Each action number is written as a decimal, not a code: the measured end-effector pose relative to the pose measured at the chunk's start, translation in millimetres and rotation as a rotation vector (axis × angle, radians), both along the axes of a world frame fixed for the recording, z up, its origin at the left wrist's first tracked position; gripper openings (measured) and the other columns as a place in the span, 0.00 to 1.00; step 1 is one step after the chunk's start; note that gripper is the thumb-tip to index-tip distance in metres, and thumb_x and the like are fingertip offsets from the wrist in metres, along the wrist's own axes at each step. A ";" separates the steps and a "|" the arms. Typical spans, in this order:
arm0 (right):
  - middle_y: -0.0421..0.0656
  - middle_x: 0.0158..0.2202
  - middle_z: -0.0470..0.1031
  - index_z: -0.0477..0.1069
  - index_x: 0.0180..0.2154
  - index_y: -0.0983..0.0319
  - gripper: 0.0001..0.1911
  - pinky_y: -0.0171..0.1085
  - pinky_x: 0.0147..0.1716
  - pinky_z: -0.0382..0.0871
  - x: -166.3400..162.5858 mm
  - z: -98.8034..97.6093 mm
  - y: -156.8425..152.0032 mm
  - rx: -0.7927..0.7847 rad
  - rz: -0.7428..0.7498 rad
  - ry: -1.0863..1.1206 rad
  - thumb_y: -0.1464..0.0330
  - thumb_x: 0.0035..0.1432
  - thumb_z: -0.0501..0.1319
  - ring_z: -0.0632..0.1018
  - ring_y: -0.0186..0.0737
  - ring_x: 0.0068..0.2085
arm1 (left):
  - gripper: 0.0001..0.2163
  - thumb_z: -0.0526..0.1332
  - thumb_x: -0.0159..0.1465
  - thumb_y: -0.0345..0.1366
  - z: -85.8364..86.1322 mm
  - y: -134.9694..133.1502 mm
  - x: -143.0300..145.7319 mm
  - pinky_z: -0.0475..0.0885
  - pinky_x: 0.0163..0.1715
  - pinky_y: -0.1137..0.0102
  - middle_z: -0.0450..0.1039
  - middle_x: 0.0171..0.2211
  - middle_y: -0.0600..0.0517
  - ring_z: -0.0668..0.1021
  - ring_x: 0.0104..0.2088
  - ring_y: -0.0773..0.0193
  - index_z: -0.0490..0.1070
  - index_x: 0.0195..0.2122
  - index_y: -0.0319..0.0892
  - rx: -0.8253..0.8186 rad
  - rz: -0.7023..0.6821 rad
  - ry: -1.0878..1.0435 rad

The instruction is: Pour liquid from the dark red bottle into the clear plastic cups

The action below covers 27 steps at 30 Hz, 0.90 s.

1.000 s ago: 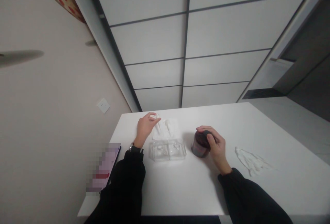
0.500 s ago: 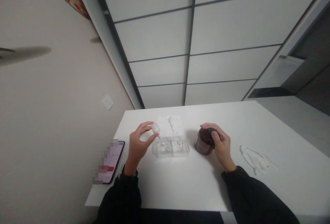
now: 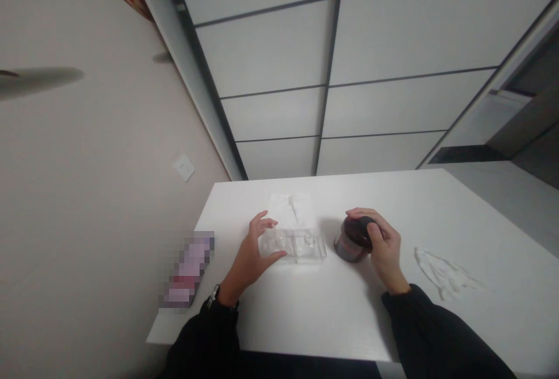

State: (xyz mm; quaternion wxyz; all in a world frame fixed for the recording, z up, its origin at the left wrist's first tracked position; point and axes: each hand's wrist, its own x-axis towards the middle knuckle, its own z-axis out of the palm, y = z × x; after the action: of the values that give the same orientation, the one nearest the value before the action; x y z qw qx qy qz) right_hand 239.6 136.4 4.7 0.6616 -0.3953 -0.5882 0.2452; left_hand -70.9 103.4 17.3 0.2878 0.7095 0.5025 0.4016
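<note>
A clear plastic tray [image 3: 301, 246] with small compartments lies on the white table [image 3: 314, 309]. My left hand [image 3: 251, 254] is at its left end, with the thumb in front and the fingers curled over the back edge, gripping it. The small white piece it held before is no longer visible. A dark round jar [image 3: 351, 240] stands just right of the tray. My right hand [image 3: 383, 246] is wrapped round the jar's lid and right side. Behind the tray a white tissue [image 3: 293, 204] carries a small white piece.
A phone [image 3: 187, 268] lies near the table's left edge, beside my left wrist. A crumpled clear plastic glove [image 3: 445, 274] lies to the right of my right hand. A wall with a socket [image 3: 184, 167] rises left of the table.
My left hand picked a small white piece off the tissue, drew it toward me and came down onto the left end of the clear tray. My right hand stayed on the jar.
</note>
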 end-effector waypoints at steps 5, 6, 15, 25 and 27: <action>0.48 0.41 0.83 0.82 0.38 0.57 0.19 0.50 0.49 0.73 0.6 -1.2 -0.6 -0.011 0.003 0.000 0.51 0.70 0.60 0.81 0.53 0.46 | 0.31 0.75 0.58 0.35 -13.4 1.8 7.6 0.66 0.67 0.50 0.69 0.62 0.40 0.73 0.65 0.49 0.59 0.57 0.48 -0.136 -0.057 -0.133; 0.48 0.41 0.83 0.82 0.38 0.57 0.19 0.50 0.49 0.73 0.6 -1.4 -0.8 -0.009 0.003 -0.001 0.51 0.70 0.60 0.81 0.53 0.46 | 0.30 0.75 0.58 0.34 -14.4 1.8 9.0 0.66 0.68 0.49 0.70 0.61 0.40 0.73 0.65 0.49 0.60 0.56 0.48 -0.157 -0.056 -0.137; 0.48 0.41 0.83 0.82 0.38 0.57 0.20 0.50 0.49 0.72 0.0 -0.6 -0.9 -0.004 -0.004 -0.006 0.50 0.70 0.60 0.81 0.53 0.46 | 0.27 0.76 0.56 0.38 -4.6 1.4 11.6 0.65 0.68 0.48 0.73 0.60 0.41 0.73 0.64 0.45 0.70 0.55 0.46 -0.153 -0.040 -0.084; 0.47 0.41 0.83 0.82 0.39 0.56 0.20 0.49 0.48 0.73 0.3 -1.5 0.6 0.004 0.014 0.009 0.50 0.69 0.60 0.81 0.52 0.45 | 0.11 0.66 0.68 0.46 35.1 -0.3 17.9 0.73 0.62 0.55 0.80 0.51 0.45 0.80 0.55 0.51 0.79 0.44 0.45 0.093 0.056 -0.105; 0.47 0.41 0.83 0.82 0.39 0.56 0.19 0.49 0.49 0.73 0.6 -2.4 1.0 0.006 0.021 0.015 0.50 0.69 0.60 0.81 0.51 0.46 | 0.12 0.66 0.68 0.48 52.4 2.1 17.9 0.75 0.59 0.57 0.81 0.48 0.45 0.81 0.53 0.51 0.80 0.42 0.45 0.130 0.102 -0.114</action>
State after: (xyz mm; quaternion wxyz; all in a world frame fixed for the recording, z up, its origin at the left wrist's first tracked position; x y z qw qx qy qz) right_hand 240.2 137.5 2.3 0.6645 -0.3851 -0.5881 0.2535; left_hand -53.0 105.5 69.7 0.2485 0.6761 0.4936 0.4873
